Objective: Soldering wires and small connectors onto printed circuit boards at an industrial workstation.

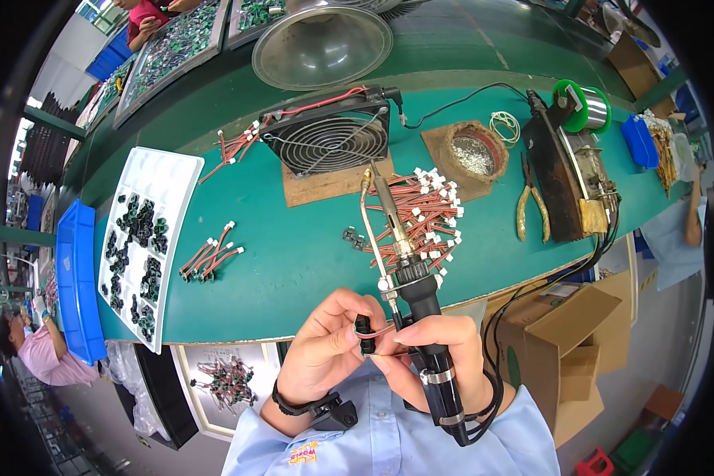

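Close to my chest, my left hand [323, 343] pinches a small black part [363, 333] between thumb and fingers. My right hand [460, 353] is wrapped around a soldering iron [419, 289], which points away from me with a thin solder-feed tube along its left side. The right thumb and finger also meet at a thin red wire [385, 330] beside the black part; its exact joint is hidden by fingers. Beyond the iron lies a pile of red-and-black wire leads [420, 213] with white plugs. A smaller group of leads [213, 258] rests farther left.
A black fan [329, 139] stands behind the wire pile. To its right are a tip-cleaning pot [497, 159], pliers [522, 214] and a solder feeder with a green spool [597, 109]. At left are a white tray [178, 165] of black parts and a blue bin [79, 293]. Cables trail right.
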Tool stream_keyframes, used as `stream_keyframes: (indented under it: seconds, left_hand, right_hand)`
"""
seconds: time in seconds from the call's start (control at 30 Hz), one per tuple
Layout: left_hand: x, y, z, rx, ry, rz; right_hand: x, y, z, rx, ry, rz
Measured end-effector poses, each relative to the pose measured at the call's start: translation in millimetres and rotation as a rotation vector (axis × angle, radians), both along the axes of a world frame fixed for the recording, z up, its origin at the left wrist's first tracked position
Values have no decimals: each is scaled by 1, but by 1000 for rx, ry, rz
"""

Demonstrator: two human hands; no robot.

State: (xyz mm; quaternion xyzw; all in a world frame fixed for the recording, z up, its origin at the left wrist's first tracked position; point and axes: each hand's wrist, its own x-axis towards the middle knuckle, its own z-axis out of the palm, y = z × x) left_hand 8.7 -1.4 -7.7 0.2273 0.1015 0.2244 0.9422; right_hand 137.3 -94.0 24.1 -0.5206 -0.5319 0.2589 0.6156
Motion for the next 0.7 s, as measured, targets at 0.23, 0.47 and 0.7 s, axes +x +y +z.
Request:
stream_keyframes:
  seconds: [0.23,0.47,0.7]
  left_hand:
    - [0,-1,3,19,46,28]
    - [-1,0,5,102,78,52]
    - [-1,0,5,122,77,64]
  right_hand:
    - [2,3,2,41,-30,-27]
    - [6,1,1,32,-43,-22]
    - [8,1,3,26,-58,-16]
